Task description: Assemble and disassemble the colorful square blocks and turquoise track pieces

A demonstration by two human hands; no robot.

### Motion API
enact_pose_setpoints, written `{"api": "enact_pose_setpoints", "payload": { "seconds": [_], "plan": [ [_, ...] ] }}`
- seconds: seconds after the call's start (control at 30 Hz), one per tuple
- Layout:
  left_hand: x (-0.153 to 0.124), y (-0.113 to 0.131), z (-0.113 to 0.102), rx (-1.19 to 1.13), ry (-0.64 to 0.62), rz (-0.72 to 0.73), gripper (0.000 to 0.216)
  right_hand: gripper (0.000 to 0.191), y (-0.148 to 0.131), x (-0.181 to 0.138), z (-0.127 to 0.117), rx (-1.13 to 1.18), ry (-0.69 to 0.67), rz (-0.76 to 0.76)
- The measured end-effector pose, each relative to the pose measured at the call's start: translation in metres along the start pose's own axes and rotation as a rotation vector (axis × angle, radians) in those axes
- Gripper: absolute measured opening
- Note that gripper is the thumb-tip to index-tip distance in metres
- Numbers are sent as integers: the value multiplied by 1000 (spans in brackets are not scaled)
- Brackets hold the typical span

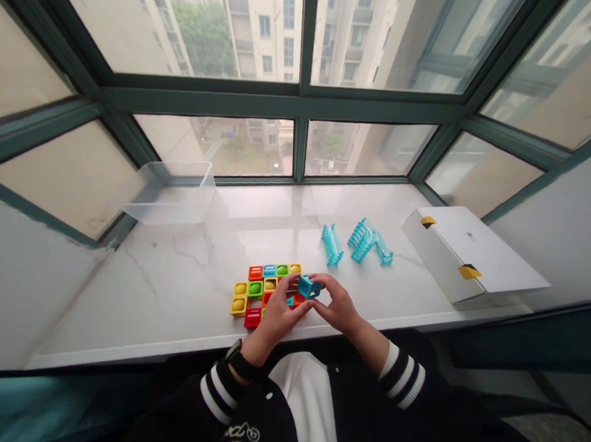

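A cluster of joined square blocks (260, 287) in orange, blue, green, yellow and red lies flat on the white marble sill (181, 287). Just above its right side both hands pinch a small teal block (308, 286). My left hand (277, 313) has its fingers curled on the block's left and lower side. Across from it, my right hand (338, 305) grips the right side with thumb and fingers. A dark watch sits on my left wrist.
Several translucent teal ramp pieces (361, 242) lie behind the hands on the sill. A white cardboard box (468, 255) with yellow tape rests at the right. A clear plastic tub (174, 190) stands at the back left against the window.
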State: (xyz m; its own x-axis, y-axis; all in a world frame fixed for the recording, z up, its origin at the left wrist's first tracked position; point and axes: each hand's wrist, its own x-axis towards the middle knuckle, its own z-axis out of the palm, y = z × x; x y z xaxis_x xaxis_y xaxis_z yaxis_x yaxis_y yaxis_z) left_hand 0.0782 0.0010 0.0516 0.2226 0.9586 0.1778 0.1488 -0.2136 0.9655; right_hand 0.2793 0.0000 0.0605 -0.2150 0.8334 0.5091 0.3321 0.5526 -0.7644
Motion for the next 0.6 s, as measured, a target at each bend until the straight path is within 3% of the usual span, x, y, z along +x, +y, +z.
{"api": "enact_pose_setpoints", "payload": {
  "seconds": [0.17,0.3,0.47,0.6],
  "plan": [
    [1,-6,0,-113,-6,-62,63,49,3,2,-4,-67,0,-22],
    [3,-2,-4,-33,-9,-20,54,44,6,3,-8,-26,29,31],
    [3,2,-3,-42,11,19,46,40,11,1,-6,96,9,173],
    [2,2,-1,-62,0,-20,47,54,16,-2,-1,149,-46,267]
  ]
}}
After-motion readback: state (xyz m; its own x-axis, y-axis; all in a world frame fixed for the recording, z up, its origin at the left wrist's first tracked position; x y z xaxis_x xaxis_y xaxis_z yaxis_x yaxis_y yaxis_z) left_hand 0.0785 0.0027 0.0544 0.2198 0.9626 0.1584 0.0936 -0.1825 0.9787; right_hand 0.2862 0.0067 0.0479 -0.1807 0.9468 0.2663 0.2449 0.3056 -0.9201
